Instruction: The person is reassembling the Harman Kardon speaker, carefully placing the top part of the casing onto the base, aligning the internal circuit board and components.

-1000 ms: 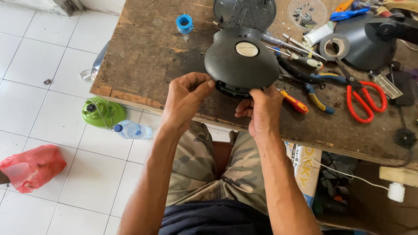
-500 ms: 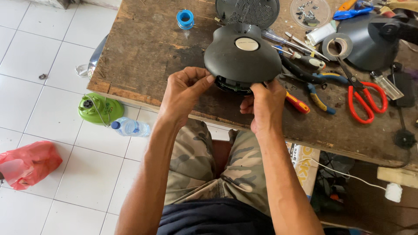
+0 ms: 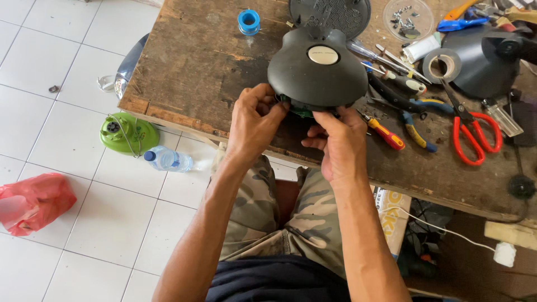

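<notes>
I see my left hand [image 3: 254, 120] curled against the near left rim of the black housing [image 3: 316, 70], its fingers [image 3: 274, 103] bent tight and pinching at the edge where a bit of green board [image 3: 299, 112] shows underneath. My right hand [image 3: 338, 142] sits just beside it, under the near right rim, with its fingers [image 3: 327, 118] narrow and pressed up to the same edge; whether they clamp the rim or only push on it, I cannot tell. The housing lies on the wooden table [image 3: 196, 61], dome up, directly beyond both sets of fingertips, with a pale oval badge [image 3: 323, 55] on top.

Beyond the housing, farther from my fingers, a round black grille [image 3: 330, 12] lies flat. To the right of my right fingers, near them, a red and yellow screwdriver [image 3: 383, 133] lies on the table, then blue and yellow pliers [image 3: 411, 114], and well past those, red scissors [image 3: 472, 131]. A roll of tape [image 3: 443, 65] and a clear dish of screws [image 3: 408, 17] sit farther out on that side. Beyond my left fingers, well apart, stands a small blue spool [image 3: 248, 21].

Off the table, left of my left hand and well apart, the tiled floor [image 3: 50, 50] holds a green round part [image 3: 127, 133], a water bottle [image 3: 168, 159] and a red bag [image 3: 34, 202].
</notes>
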